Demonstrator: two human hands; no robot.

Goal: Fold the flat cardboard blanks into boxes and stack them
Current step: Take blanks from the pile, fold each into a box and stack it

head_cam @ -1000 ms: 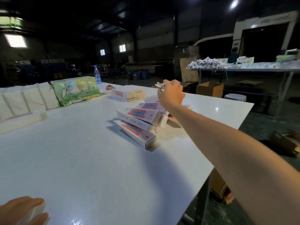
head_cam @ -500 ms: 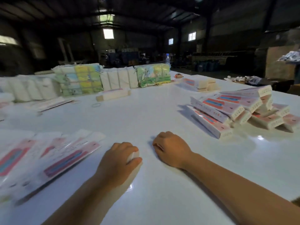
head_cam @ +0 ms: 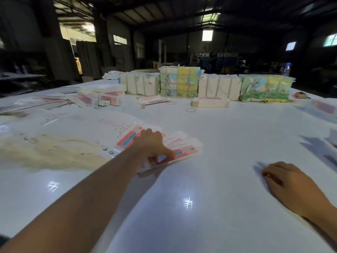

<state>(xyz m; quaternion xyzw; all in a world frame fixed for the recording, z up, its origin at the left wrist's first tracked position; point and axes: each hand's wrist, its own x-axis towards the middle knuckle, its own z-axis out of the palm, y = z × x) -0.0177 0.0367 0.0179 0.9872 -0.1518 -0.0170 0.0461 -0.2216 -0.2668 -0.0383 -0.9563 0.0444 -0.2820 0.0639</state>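
The left hand (head_cam: 155, 145) pinches the top flat blank (head_cam: 179, 152) of a fanned pile on the white table (head_cam: 209, 143). Right of that pile, the right hand (head_cam: 290, 185) rests loosely curled, holding nothing.

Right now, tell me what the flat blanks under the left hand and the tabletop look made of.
Flat blanks: apparently thin printed cardboard, pink-and-blue on white, lying flat with die-cut flaps, under the left hand. Tabletop: white glossy sheet, perhaps laminate or painted board; it mirrors ceiling lights.
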